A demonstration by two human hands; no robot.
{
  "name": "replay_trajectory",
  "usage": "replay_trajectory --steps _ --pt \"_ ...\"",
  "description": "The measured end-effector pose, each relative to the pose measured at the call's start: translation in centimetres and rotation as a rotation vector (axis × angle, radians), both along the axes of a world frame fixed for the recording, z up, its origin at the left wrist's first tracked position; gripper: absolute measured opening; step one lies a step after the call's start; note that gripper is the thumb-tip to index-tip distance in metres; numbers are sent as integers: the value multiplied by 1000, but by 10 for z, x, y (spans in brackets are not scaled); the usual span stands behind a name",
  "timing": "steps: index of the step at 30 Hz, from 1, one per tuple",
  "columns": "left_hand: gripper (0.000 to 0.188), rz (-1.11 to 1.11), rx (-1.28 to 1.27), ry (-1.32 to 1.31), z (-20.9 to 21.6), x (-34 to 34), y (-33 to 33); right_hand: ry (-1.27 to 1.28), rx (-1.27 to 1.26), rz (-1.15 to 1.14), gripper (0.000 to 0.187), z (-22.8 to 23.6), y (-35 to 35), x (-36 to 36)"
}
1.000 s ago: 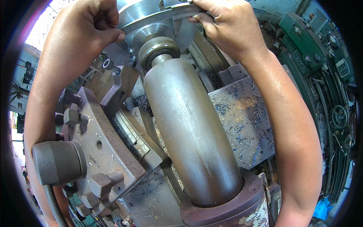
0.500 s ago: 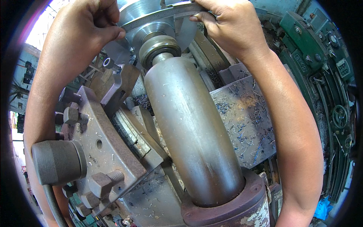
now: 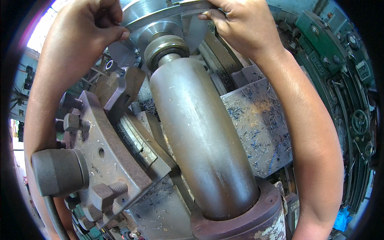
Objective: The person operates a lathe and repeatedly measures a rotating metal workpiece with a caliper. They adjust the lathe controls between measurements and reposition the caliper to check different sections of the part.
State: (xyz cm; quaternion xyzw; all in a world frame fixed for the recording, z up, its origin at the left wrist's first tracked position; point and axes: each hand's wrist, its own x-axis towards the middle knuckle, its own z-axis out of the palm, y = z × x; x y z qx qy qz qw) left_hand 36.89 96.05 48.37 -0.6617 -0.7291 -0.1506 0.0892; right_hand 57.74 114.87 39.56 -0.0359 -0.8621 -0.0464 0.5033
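A long, flat steel caliper [image 3: 160, 18] lies across the face of a shiny round metal disc [image 3: 140, 9] at the top of the view. My left hand [image 3: 86, 30] is closed at the caliper's left end, thumb and curled fingers together; the exact grip is partly hidden. Thumb and fingers of my right hand [image 3: 246, 26] pinch the caliper's right end, beside a jaw that points down. Below, the live centre [image 3: 166, 49] reaches to the disc's hub from the thick tailstock quill [image 3: 202, 132]. The disc's upper part is cut off by the frame.
Left of the quill stands a tool post [image 3: 116, 164] with large bolts and a lever with a heavy knob [image 3: 60, 170], close to my left forearm. Metal chips litter the flat carriage plate [image 3: 260, 124]. A green machine [image 3: 324, 44] stands at the right.
The view has shifted slightly, so the disc and the quill sit a little more to the left and higher. Both hands keep their places at the caliper.
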Motion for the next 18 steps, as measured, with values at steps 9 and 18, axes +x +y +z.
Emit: replay_trajectory --steps 9,18 --pt "16 55 -29 -2 5 28 5 8 -9 -6 25 -3 1 -1" --pt "17 48 -10 -22 1 16 2 9 -6 -2 25 -2 -1 1"
